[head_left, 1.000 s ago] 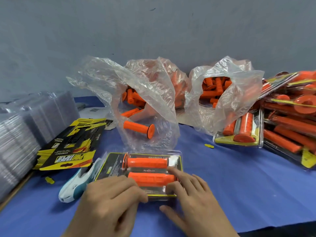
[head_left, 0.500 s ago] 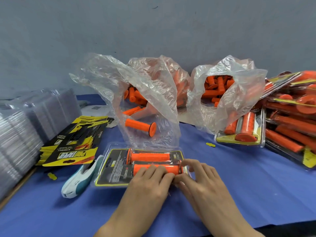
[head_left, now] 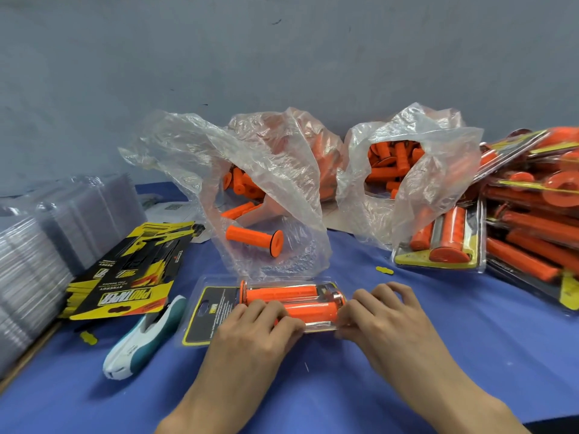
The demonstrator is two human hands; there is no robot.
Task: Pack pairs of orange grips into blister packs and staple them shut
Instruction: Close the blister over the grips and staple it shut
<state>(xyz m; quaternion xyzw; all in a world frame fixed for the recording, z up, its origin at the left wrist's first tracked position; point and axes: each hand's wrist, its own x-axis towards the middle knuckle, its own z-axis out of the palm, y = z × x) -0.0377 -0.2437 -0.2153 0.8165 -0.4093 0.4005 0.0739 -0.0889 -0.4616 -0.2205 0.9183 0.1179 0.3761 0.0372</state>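
As the left hand [head_left: 253, 336] curled its fingers over the near edge and the right hand [head_left: 385, 314] pinched the right end, the blister pack [head_left: 216, 305] lay flat on the counter [head_left: 470, 339], long axis left to right, hang-hole end pointing left. The stapler [head_left: 147, 336] lay just left, nearer the left hand. Both orange grips [head_left: 279, 294] inside ran along that axis.

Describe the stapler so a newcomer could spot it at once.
On the blue table, find the blister pack nearest the camera. Just left of it, in front of the stack of yellow-and-black cards, lies the stapler. It is the only white-and-teal thing, rounded, unlike the flat cards and orange grips.
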